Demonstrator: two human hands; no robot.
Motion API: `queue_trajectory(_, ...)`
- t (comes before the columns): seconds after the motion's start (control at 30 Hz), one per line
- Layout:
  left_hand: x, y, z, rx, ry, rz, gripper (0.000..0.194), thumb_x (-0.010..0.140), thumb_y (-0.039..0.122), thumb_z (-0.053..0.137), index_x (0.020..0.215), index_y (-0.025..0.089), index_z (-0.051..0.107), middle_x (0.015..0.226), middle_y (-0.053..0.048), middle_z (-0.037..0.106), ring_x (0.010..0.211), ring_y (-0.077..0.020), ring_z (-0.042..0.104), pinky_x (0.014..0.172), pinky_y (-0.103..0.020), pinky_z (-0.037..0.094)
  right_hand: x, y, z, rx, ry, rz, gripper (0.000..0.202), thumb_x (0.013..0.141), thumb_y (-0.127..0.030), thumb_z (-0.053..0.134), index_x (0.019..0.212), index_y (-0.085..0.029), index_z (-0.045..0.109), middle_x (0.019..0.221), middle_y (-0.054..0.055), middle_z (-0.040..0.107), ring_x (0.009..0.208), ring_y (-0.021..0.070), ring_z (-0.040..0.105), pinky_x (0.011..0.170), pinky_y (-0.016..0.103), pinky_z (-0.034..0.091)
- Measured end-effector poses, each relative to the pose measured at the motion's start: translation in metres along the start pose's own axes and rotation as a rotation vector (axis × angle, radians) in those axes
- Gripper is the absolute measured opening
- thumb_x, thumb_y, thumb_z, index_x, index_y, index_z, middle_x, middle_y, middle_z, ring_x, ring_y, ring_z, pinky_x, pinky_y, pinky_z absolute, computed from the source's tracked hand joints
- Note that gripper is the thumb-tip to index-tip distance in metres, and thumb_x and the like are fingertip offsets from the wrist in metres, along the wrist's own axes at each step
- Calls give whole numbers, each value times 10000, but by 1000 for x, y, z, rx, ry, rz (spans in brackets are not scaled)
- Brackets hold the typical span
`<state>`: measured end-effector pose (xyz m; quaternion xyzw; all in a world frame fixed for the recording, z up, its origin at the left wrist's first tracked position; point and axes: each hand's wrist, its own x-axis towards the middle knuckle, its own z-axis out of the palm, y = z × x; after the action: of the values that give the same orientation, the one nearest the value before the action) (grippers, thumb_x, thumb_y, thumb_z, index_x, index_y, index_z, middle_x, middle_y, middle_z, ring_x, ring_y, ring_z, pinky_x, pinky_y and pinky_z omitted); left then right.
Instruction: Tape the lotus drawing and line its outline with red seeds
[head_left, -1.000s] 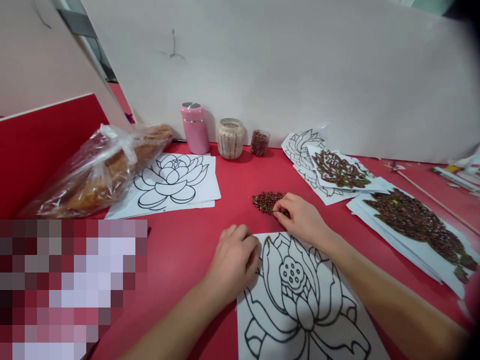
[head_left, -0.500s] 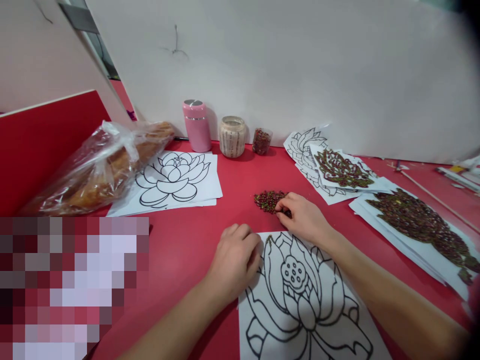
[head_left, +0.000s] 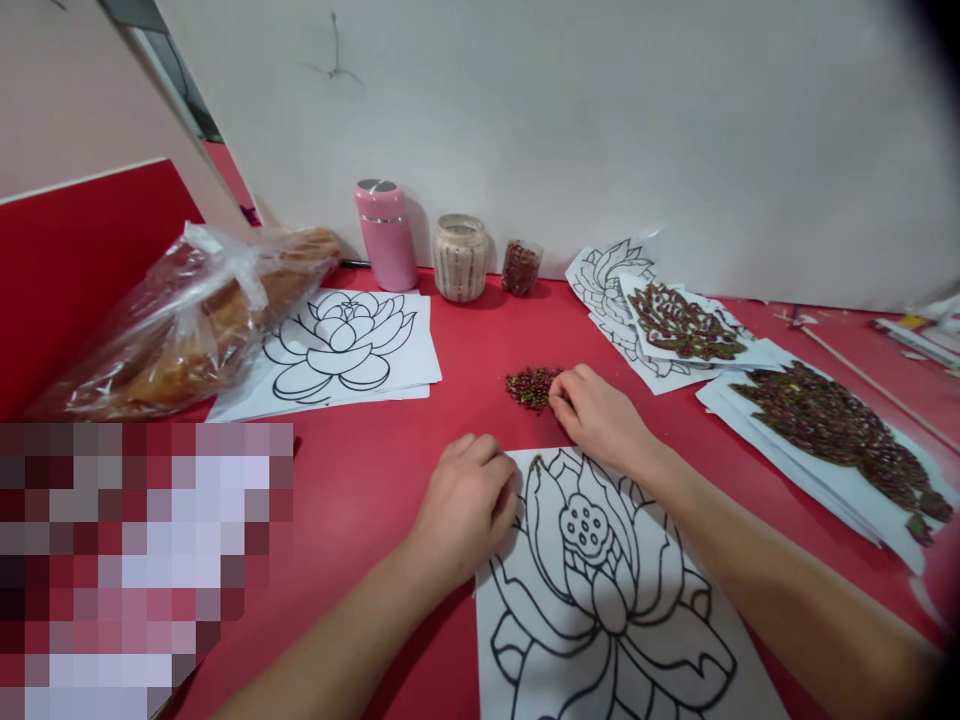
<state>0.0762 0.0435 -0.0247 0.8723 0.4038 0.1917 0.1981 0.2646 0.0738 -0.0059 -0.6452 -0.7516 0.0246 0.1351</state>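
A sheet of paper (head_left: 615, 660) with a black-outlined lotus lies in front of me. Dark beads or seeds stick to the tip of one petal near its top. My left hand (head_left: 472, 495) rests curled at the sheet's upper left edge, its thumb side over the paper. Just beyond the sheet is a small pile of red and green beans (head_left: 531, 388). At the right edge of this pile, my right hand (head_left: 596, 415) has thumb and fingers pinched together. Anything between those fingertips is too small or hidden to make out.
Lotus drawings (head_left: 341, 350) lie left beside a plastic-wrapped brown bundle (head_left: 202, 330). A pink flask (head_left: 386, 240), a ribbed jar (head_left: 460, 262) and a cup of beans (head_left: 521, 268) stand by the white panel. Bean-covered sheets (head_left: 840, 440) lie right, near a thin stick (head_left: 870, 378).
My right hand's fingers have drawn together at the pile's right edge, and the beans seen under them before no longer show. My left hand stays at the sheet. The view has tilted slightly down.
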Motion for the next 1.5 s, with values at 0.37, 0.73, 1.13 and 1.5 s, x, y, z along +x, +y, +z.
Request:
queue_trajectory(0.37,0,-1,2,3,12,18,195,743,125,433,794,143,620,772,-66,527,729,-185,442,652,-309,390,-42,-13,-9,378,-86,-173,92,861,-198,375,803,-182,445,806,13,451,702,115,450,624,240,367)
queue_trajectory(0.73,0,-3,2,-9,18,29,185,748,122,426,780,142,608,767,-59,524,722,-178,437,650,-312,391,-55,-19,-5,238,-218,-239,133,859,-170,376,849,-160,508,828,43,486,768,147,469,676,276,399)
queue_trajectory(1.13,0,-2,3,-11,18,26,200,756,117,414,793,143,609,766,-57,523,725,-178,437,655,-314,389,-55,-20,-1,198,-205,-262,181,867,-191,370,851,-150,546,821,58,506,779,157,485,695,291,424)
queue_trajectory(1.5,-1,-2,2,-10,19,29,195,755,119,411,781,150,601,771,-57,523,726,-178,437,650,-313,393,-56,-18,-1,234,-198,-242,128,846,-171,403,849,-162,531,828,49,501,788,155,482,691,278,414)
